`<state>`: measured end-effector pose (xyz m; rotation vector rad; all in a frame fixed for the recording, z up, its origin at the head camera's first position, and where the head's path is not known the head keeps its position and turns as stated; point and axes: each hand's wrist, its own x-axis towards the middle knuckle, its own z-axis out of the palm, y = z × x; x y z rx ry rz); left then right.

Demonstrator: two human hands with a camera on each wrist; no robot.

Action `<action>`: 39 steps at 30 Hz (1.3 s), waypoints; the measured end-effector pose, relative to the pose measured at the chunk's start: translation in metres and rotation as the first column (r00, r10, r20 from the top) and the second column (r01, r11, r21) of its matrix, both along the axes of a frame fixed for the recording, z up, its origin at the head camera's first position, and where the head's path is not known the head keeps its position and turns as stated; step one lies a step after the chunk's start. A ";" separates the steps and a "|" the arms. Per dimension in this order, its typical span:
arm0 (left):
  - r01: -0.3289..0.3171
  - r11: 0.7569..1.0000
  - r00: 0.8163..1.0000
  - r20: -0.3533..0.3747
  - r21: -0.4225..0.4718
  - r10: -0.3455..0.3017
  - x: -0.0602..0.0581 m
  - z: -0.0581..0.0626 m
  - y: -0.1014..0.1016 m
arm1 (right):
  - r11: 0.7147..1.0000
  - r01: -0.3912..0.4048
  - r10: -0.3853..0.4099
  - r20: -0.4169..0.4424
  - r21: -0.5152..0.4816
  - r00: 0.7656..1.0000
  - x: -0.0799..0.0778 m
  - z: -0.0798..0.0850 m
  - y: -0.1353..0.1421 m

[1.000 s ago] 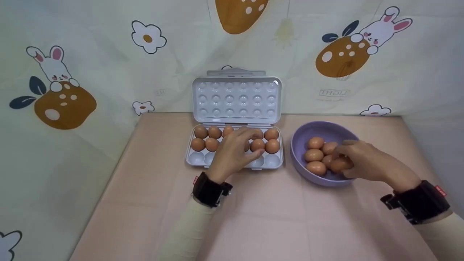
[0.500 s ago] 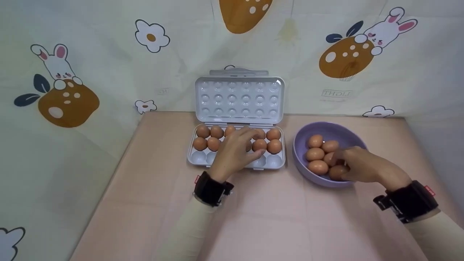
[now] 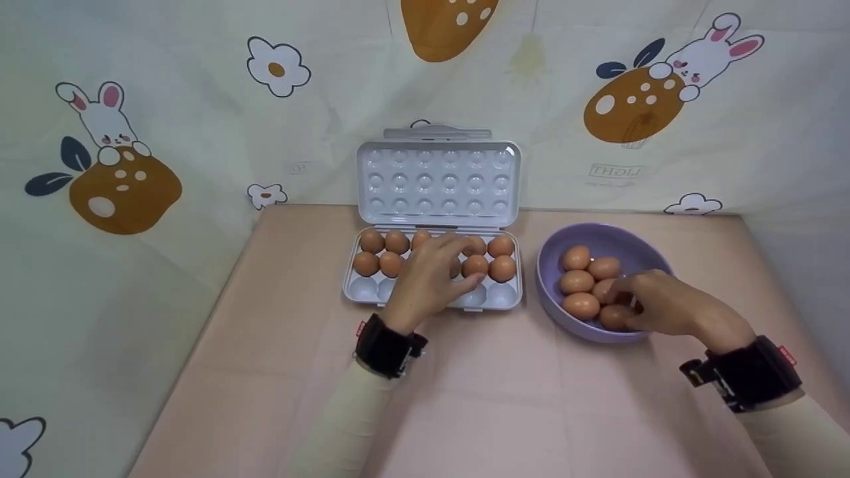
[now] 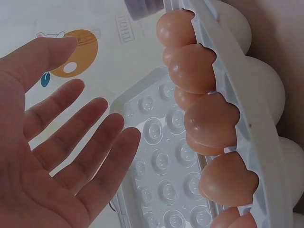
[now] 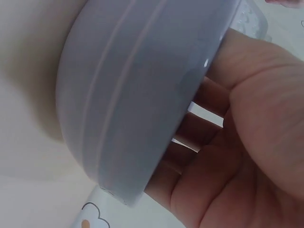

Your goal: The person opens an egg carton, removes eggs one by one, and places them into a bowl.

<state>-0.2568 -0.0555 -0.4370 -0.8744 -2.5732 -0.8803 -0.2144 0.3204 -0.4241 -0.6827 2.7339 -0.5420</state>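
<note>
1. The right hand reaches over the rim of the purple bowl, fingertips bent down at the nearest egg; whether they grip it I cannot tell; the other loose eggs lie close beside it.
2. To take it well, I would cradle the egg with thumb and fingers on opposite sides, squeeze lightly and lift straight up; dragging could knock its neighbours or the wall.
3. The left hand, fingers apart and holding nothing, hovers over the egg carton; bare pockets show in its front row, seated eggs behind.
4. The left wrist view shows the palm and a gap to the eggs, hidden from the head view; the right wrist view shows mostly the bowl's outside, while the head view alone reveals its contents.
</note>
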 end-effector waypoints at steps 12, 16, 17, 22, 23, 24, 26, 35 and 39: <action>0.011 1.000 0.999 -0.031 0.013 -0.010 -0.003 -0.002 0.002 | 0.986 0.049 -0.087 -0.241 -0.161 0.967 0.015 0.025 -0.017; 0.017 1.000 1.000 -0.026 0.018 -0.017 -0.004 -0.003 0.003 | 0.962 0.058 -0.138 -0.294 -0.265 0.946 0.021 0.031 -0.029; 0.018 1.000 1.000 -0.021 0.019 -0.017 -0.004 -0.003 0.003 | 0.955 0.065 -0.154 -0.300 -0.289 0.941 0.022 0.033 -0.031; 0.013 1.000 1.000 -0.006 0.006 -0.013 -0.005 -0.004 0.003 | 0.924 0.076 -0.210 -0.332 -0.374 0.920 0.026 0.036 -0.045; 0.012 1.000 1.000 -0.007 0.002 -0.012 -0.005 -0.004 0.003 | 0.922 0.072 -0.215 -0.349 -0.380 0.912 0.027 0.035 -0.048; 0.010 1.000 1.000 -0.006 -0.001 -0.010 -0.006 -0.004 0.003 | 0.919 0.067 -0.220 -0.365 -0.388 0.904 0.027 0.034 -0.050; 0.005 1.000 1.000 0.000 -0.007 -0.005 -0.006 -0.005 0.005 | 0.919 0.063 -0.231 -0.401 -0.390 0.887 0.028 0.032 -0.052; -0.031 0.994 0.999 -0.028 -0.103 0.028 -0.004 -0.009 0.014 | 0.919 0.027 -0.228 -0.474 -0.394 0.850 0.028 0.024 -0.069; -0.031 0.985 0.999 -0.028 -0.171 0.027 -0.006 -0.011 0.023 | 0.914 -0.008 -0.212 -0.493 -0.406 0.844 0.026 0.018 -0.081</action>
